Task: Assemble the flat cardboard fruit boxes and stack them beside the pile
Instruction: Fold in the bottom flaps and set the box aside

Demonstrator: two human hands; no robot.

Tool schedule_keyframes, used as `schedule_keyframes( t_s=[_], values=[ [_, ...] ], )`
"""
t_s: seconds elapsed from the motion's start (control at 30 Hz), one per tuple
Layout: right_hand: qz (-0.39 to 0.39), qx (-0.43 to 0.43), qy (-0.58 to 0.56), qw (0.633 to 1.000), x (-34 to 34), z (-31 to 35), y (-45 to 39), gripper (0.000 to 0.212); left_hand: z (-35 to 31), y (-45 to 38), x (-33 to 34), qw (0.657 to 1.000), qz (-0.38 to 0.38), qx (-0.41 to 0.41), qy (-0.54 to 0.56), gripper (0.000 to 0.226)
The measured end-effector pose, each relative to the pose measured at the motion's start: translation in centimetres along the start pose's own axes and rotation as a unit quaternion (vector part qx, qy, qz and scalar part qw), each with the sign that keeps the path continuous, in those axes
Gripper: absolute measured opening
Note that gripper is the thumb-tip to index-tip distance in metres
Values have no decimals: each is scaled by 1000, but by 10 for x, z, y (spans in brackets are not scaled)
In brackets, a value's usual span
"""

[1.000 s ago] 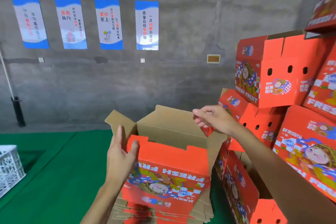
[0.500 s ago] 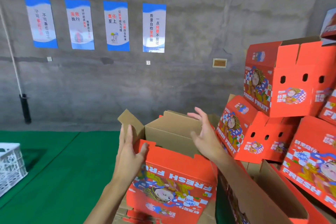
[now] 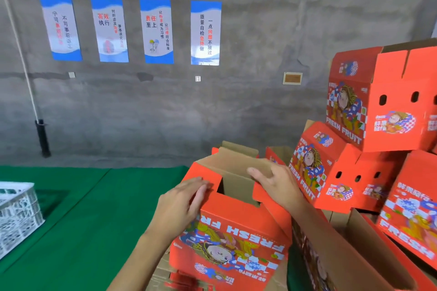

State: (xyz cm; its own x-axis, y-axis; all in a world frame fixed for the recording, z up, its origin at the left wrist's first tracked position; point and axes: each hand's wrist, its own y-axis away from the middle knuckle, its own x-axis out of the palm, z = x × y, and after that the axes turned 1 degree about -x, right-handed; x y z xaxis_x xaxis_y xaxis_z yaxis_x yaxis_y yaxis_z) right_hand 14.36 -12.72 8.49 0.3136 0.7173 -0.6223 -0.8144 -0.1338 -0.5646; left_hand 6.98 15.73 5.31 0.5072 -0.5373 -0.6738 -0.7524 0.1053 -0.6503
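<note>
A red "FRESH FRUIT" cardboard box (image 3: pixel 236 238) stands upside down in front of me, its print inverted and its brown flaps partly folded inward on top. My left hand (image 3: pixel 182 205) presses flat on the left flap, fingers straight. My right hand (image 3: pixel 279 184) lies with spread fingers on the right flap, pushing it down. The box rests on a pile of flat cardboard boxes (image 3: pixel 170 276) at the bottom of the view. Assembled red boxes (image 3: pixel 378 106) are stacked at the right.
Green matting (image 3: pixel 78 220) covers the floor to the left. A white plastic crate (image 3: pixel 16 215) sits at the left edge. An open box with brown flaps (image 3: pixel 361 250) lies close at lower right. A grey concrete wall with several posters (image 3: pixel 156 30) stands behind.
The side flaps that stood upright have been folded down over the box opening. Both hands moved from the flap edges onto the tops of the flaps. The view drifted slightly left.
</note>
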Motion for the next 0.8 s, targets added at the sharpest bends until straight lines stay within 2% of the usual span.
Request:
schedule_keyframes(
  t_s=[0.07,0.13,0.2,0.3,0.4,0.47,0.53,0.6,0.63,0.67,0.8],
  values=[
    [78,-68,-55,993,1,-5,12,62,-1,-6,1,1000,-9,-25,9,31],
    [140,-65,-74,985,2,-12,21,54,-5,-9,5,999,-16,-37,22,28],
    [162,-44,8,986,4,-22,24,43,-9,-9,9,999,-24,-36,30,24],
    [178,27,94,979,4,-26,26,70,-12,-9,16,999,-17,-35,20,27],
    [170,-18,233,957,15,-19,24,75,-11,-12,17,999,17,-37,3,33],
    [164,-31,255,953,18,-12,24,73,-11,-15,15,998,36,-48,-18,43],
    [143,4,166,976,12,-11,25,63,-12,-16,12,996,45,-59,-40,61],
    [23,69,1,997,5,-18,30,48,-11,-16,9,995,55,-67,-47,67],
    [-40,108,-46,992,3,-22,34,48,-8,-15,8,994,60,-74,-47,63],
    [-68,152,-64,984,3,-26,38,51,-5,-15,6,994,62,-80,-46,59],
    [-45,274,-154,948,6,-41,62,56,5,-13,0,995,64,-72,-35,61]
  ],
)
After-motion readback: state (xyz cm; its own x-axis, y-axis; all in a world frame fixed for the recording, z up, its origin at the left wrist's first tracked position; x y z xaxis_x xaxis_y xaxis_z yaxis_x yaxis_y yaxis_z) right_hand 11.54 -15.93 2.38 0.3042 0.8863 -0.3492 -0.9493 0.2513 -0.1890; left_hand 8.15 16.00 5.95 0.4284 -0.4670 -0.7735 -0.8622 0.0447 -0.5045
